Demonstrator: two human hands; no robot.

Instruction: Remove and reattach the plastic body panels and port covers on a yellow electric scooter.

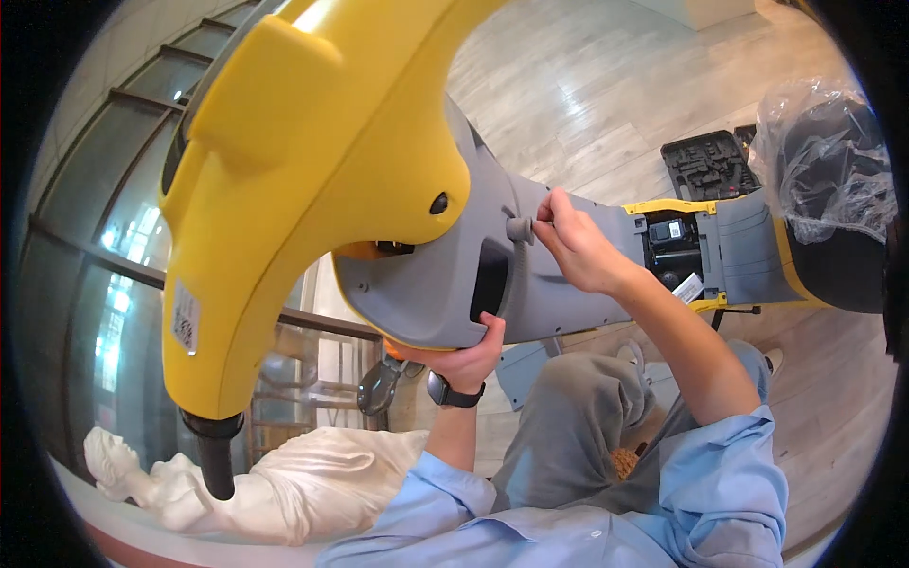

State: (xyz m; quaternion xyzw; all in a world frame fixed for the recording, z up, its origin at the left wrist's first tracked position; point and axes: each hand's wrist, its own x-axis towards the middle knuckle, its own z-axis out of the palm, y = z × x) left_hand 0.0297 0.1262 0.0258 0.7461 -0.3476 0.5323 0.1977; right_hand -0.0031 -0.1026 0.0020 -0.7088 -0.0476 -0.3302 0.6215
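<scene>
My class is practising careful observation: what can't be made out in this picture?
Head view throughout:
Left hand: most fingertips hidden behind the grey panel.
Dark opening: inside lost in shadow.
Yellow body: cut off by the upper edge.
Black seat: partly veiled by crumpled clear plastic.
Black case: contents too small to tell.

Tool case [708, 166] on the floor [587, 66] beyond the scooter [417, 298], statue [312, 473] left, seat [838, 275] right

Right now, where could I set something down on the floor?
Bare floor lies beyond the grey scooter body, left of the open tool case; another patch shows below the black seat, right of the right shoe. It's crowded between left hand and left knee: a grey panel.
</scene>
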